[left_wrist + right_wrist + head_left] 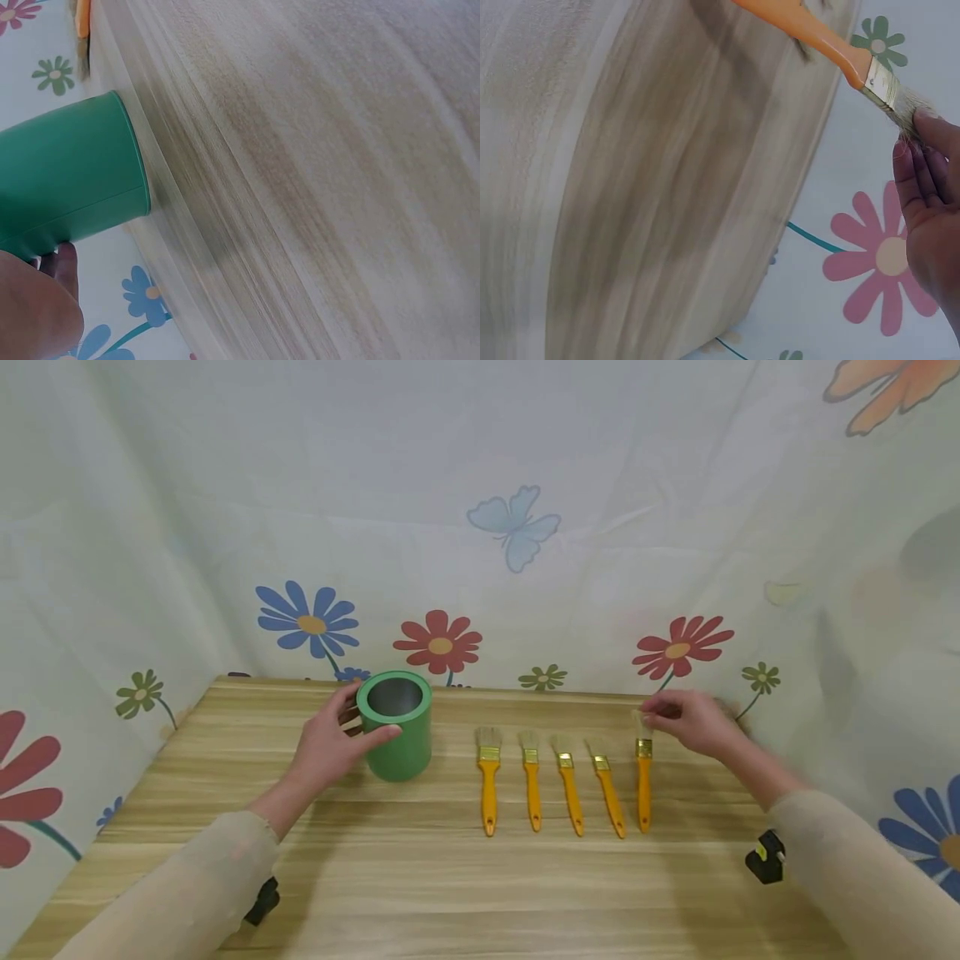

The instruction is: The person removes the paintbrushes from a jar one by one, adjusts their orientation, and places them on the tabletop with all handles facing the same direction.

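Note:
A green cylindrical can (pixel 405 747) with an open top and dark inside stands at the left of the table. My left hand (pixel 330 747) grips it from the left, thumb across the near side and fingers round the far side. In the left wrist view the can (pixel 71 165) shows its smooth green wall, with some fingers (pixel 66 266) against it. At the right, my right hand (pixel 693 722) pinches the pale bristles of a paintbrush (pixel 644 789) with an orange handle. The right wrist view shows thumb and fingertips on the bristle tip of this paintbrush (pixel 832 46).
Several more orange-handled paintbrushes lie in a row between the hands, the widest paintbrush (pixel 489 785) nearest the can. The wooden table (pixel 480 902) ends at the back against a white curtain (pixel 375 560) printed with flowers and butterflies. Black devices (pixel 765 857) sit at the wrists.

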`<state>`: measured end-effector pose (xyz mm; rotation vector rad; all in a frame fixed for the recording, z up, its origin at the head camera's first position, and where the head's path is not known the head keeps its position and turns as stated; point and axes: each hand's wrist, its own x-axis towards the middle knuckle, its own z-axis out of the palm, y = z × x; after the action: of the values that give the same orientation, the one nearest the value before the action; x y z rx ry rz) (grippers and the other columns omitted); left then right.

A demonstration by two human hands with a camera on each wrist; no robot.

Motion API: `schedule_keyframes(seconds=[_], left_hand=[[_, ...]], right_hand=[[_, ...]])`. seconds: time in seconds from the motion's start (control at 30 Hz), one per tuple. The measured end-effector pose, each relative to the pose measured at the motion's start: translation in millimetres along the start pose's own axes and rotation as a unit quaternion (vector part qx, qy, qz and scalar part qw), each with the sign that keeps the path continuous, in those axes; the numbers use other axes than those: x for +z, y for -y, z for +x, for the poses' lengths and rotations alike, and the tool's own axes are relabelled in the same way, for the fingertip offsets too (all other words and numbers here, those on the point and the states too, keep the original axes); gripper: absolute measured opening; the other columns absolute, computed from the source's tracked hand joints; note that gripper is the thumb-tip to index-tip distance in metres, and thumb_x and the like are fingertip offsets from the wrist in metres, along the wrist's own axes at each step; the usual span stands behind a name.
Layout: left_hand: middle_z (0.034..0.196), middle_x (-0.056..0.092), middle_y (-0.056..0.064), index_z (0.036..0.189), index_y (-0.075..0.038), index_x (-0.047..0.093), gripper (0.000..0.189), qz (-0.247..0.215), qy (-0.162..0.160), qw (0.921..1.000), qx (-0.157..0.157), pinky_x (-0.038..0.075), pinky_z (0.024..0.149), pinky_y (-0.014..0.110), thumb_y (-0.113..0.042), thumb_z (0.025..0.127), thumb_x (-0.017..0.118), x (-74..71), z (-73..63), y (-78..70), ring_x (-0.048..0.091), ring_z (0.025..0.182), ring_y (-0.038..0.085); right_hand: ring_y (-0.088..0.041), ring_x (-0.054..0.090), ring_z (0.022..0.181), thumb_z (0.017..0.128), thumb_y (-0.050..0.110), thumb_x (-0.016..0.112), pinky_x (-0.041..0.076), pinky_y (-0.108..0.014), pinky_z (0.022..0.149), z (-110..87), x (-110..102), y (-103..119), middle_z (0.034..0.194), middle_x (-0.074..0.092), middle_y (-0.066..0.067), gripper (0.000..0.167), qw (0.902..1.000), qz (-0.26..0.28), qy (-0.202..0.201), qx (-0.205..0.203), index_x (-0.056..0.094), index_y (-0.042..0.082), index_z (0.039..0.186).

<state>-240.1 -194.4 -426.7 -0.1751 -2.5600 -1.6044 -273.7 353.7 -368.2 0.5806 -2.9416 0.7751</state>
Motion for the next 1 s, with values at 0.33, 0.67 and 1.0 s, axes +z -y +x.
schedule_keyframes(seconds=[0.33,0.67,1.0], left_hand=[[0.163,0.047,0.018,0.166,-0.012,0.034,0.105,0.003,-0.003,1.0,-0.001,0.048,0.117,0.057,-0.052,0.086,0.089,0.1,0.7,-0.1,0.047,0.149,0.042],[0.163,0.047,0.017,0.166,-0.012,0.035,0.103,-0.001,-0.001,1.0,0.0,0.048,0.117,0.056,-0.051,0.086,0.089,0.6,1.2,1.6,0.046,0.15,0.042],[0.163,0.047,0.017,0.166,-0.013,0.035,0.103,-0.002,0.0,1.0,0.002,0.047,0.118,0.057,-0.05,0.087,0.089,-0.2,0.2,1.2,0.046,0.15,0.042]], right_hand=[[-0.024,0.068,0.087,0.1,0.004,0.075,0.063,-0.039,0.079,4.8,22.7,-19.0,0.098,0.075,-0.01,0.012,0.9997,-0.018,-0.017,0.004,0.076,-0.001,0.111],[-0.025,0.069,0.085,0.098,-0.001,0.075,0.063,-0.045,0.079,13.5,41.8,-25.4,0.095,0.076,-0.012,0.01,0.9995,-0.015,-0.012,-0.024,0.076,-0.004,0.107],[-0.028,0.07,0.087,0.099,-0.001,0.074,0.063,-0.05,0.081,20.5,58.7,-32.4,0.095,0.076,-0.013,0.007,0.9998,-0.013,-0.002,-0.017,0.076,-0.004,0.105]])
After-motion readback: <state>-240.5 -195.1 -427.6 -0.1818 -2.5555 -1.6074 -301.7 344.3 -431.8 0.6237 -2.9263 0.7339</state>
